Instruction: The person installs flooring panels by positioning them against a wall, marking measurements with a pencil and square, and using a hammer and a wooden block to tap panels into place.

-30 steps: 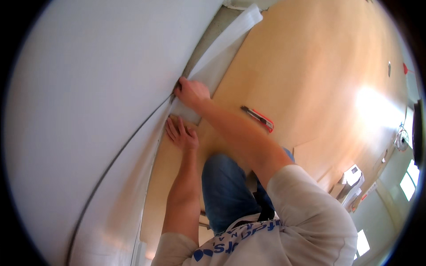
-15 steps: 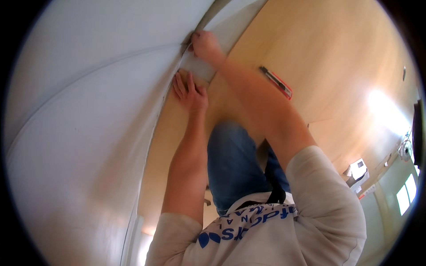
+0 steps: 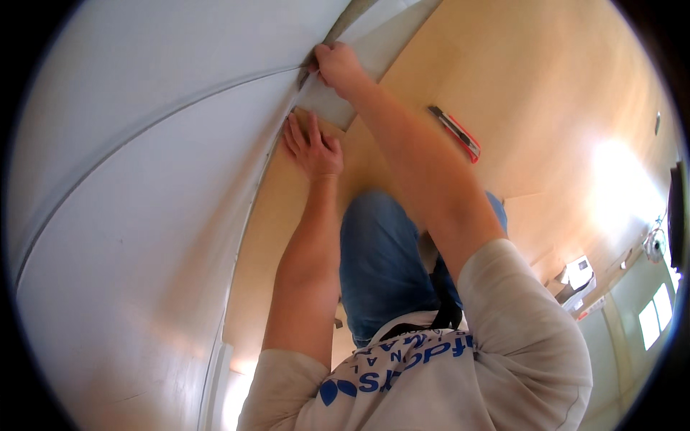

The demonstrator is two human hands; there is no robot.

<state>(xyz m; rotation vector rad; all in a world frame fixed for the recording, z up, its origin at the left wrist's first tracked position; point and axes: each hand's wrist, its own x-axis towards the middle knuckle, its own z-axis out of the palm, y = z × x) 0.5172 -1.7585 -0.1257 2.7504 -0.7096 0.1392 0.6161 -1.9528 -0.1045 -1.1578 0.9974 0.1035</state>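
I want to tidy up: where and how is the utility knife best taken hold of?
Probably by the red end of the utility knife, across its narrow body, from above and its right. It lies flat on the wood-coloured boards, dark end pointing to the upper left, and the right forearm passes close on its left. Whether the blade is out, I cannot tell.

Blue printed lettering (image 3: 431, 353) crosses the chest of a pale beige, short-sleeved fabric shirt (image 3: 528, 327), appearing upside down in this view. Large bold characters adjoin smaller, thinner ones; folds interrupt both. Beside the lettering stands a blue emblem of leaf-like shapes (image 3: 338, 391). A white box (image 3: 577, 274) bears a small dark mark, too small to read.
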